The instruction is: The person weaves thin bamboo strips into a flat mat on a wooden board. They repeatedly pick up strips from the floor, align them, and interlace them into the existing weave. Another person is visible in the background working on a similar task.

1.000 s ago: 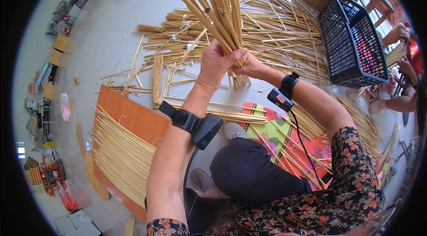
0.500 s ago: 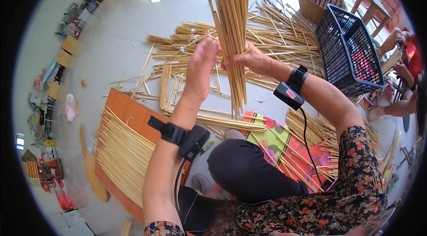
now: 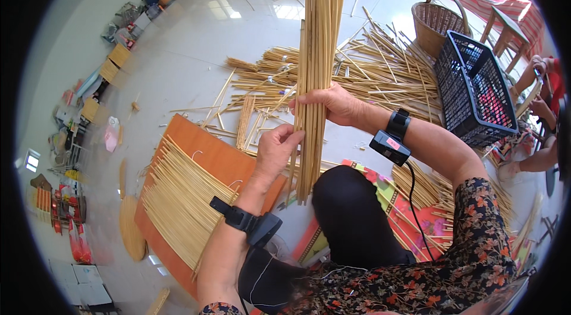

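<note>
A thick upright bundle of straw-coloured stalks [image 3: 318, 35] rises in front of me past the top edge. My right hand [image 3: 342, 105] wraps round it, thumb laid across the stalks. Lower down, my left hand [image 3: 278, 147] pinches a stalk at the bundle's left side, near the lower ends above my knee. To the left, a row of stalks joined side by side [image 3: 184, 196] lies on an orange-brown board [image 3: 211, 166]. Behind the bundle, many loose stalks [image 3: 380, 86] are heaped on the floor.
A dark plastic crate [image 3: 476, 92], a handled wicker basket [image 3: 440, 21] and a wooden stool [image 3: 508, 30] stand at right. More stalks lie on a colourful cloth [image 3: 416, 217] beside my knee. Another person's hands [image 3: 538, 104] show at the right edge. Household items line the left wall.
My left hand, flat and raised beside the bundle before, has come down and closed at its lower part. The bundle stands more upright and lower in view, still in my right hand.
</note>
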Tool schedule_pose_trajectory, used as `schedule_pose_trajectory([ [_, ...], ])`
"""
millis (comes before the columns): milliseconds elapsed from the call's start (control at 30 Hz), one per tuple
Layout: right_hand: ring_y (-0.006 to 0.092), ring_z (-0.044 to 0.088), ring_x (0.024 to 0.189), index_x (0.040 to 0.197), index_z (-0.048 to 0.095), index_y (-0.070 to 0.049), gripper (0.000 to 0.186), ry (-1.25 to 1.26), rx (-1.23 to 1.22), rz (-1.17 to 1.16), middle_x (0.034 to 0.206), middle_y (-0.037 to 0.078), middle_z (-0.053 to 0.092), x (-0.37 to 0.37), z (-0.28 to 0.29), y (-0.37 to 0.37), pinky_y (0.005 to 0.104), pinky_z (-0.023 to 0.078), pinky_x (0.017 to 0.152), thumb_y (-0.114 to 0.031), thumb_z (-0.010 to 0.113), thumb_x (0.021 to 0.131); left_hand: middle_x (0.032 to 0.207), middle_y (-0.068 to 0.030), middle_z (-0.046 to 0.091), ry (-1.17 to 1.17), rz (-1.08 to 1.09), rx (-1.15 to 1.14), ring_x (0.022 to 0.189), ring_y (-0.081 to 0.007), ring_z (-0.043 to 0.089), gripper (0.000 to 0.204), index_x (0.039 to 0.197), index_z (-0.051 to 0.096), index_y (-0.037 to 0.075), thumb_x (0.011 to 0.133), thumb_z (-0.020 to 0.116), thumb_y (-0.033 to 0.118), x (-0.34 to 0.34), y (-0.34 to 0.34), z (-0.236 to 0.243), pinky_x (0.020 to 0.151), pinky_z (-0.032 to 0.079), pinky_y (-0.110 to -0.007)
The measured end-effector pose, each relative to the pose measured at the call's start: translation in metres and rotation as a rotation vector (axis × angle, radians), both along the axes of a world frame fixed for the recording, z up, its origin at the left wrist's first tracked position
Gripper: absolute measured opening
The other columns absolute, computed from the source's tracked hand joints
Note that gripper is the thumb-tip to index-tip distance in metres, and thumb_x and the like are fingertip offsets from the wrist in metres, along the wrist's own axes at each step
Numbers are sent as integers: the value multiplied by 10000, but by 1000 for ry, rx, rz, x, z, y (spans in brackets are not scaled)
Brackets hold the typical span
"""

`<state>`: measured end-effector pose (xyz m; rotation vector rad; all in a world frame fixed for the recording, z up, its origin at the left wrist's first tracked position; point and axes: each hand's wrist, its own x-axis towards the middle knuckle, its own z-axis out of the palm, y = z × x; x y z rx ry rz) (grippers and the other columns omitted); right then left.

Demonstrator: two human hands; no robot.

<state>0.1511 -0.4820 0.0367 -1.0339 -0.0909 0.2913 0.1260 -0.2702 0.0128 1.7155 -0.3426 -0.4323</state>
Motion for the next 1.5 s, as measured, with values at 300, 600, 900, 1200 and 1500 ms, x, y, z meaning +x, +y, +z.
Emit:
schedule_pose_trajectory([
  [300, 274, 732, 852, 1001, 669, 82, 192, 149, -70, -47, 929, 183, 718, 9, 17, 26, 370, 619, 797, -32, 706, 851, 963, -52, 720, 272, 53, -288, 845, -162, 716, 230, 1073, 692, 26, 1011, 622, 236, -7, 41, -12, 749, 613, -304],
  [600, 253, 737, 757, 921, 659, 69, 138, 184, -232, -340, 866, 172, 713, -18, -11, 18, 361, 639, 708, -26, 718, 840, 1038, -169, 726, 406, 234, -478, 919, -280, 744, 246, 1085, 603, 28, 1020, 605, 265, 25, 86, -41, 794, 634, -384],
  [900, 160, 703, 691, 911, 683, 30, 187, -40, -498, -445, 813, 105, 703, -37, 36, -30, 291, 601, 614, -153, 694, 873, 964, -162, 702, 478, 469, -542, 875, -293, 738, 143, 1023, 539, 34, 1047, 513, 172, 57, 79, -77, 769, 651, -410],
  [1200, 155, 706, 733, 943, 689, 2, 215, -264, -664, -514, 820, 77, 701, -49, 70, -26, 299, 596, 679, -196, 723, 865, 1040, -206, 664, 624, 591, -514, 908, -341, 721, 178, 1165, 437, -29, 1053, 452, 108, 90, -10, -142, 798, 632, -470],
  [1500, 144, 701, 697, 922, 733, 28, 194, -275, -679, -442, 770, 88, 711, -44, 79, -11, 282, 589, 667, -149, 734, 844, 1377, -230, 524, 548, 412, -239, 1273, -372, 551, 541, 1341, 440, -13, 1007, 573, 391, 122, -47, -173, 1052, 449, -496],
])
